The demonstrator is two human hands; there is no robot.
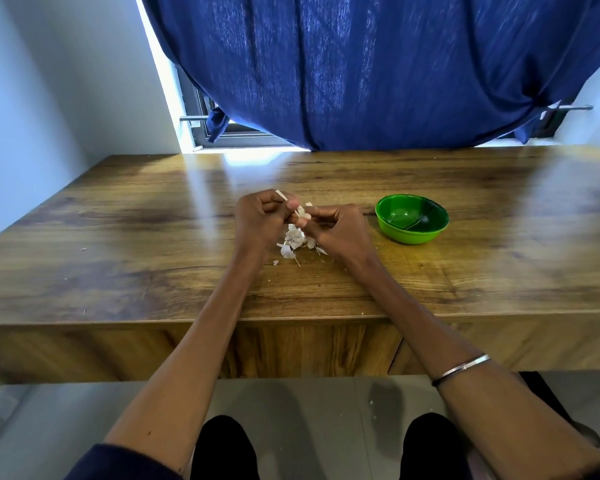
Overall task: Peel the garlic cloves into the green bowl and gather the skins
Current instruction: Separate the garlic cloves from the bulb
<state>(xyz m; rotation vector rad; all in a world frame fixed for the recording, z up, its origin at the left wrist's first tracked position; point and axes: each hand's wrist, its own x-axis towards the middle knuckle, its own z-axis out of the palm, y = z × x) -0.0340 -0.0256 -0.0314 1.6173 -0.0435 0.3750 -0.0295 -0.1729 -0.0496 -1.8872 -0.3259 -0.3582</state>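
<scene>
Both hands meet over the middle of the wooden table (pixel 118 237). My left hand (pixel 260 220) and my right hand (pixel 329 226) have curled fingers and together pinch a garlic clove (pixel 300 213) with loose white skin. A strip of skin sticks up from my left fingers. Under the hands lies a small pile of garlic skins (pixel 293 242). The green bowl (pixel 412 218) stands to the right of my right hand; I see no cloves in it.
A blue curtain (pixel 378 71) hangs over the window behind the table. Small skin flakes are scattered on the tabletop and on the floor near my knees. A metal bangle (pixel 461 368) sits on my right forearm.
</scene>
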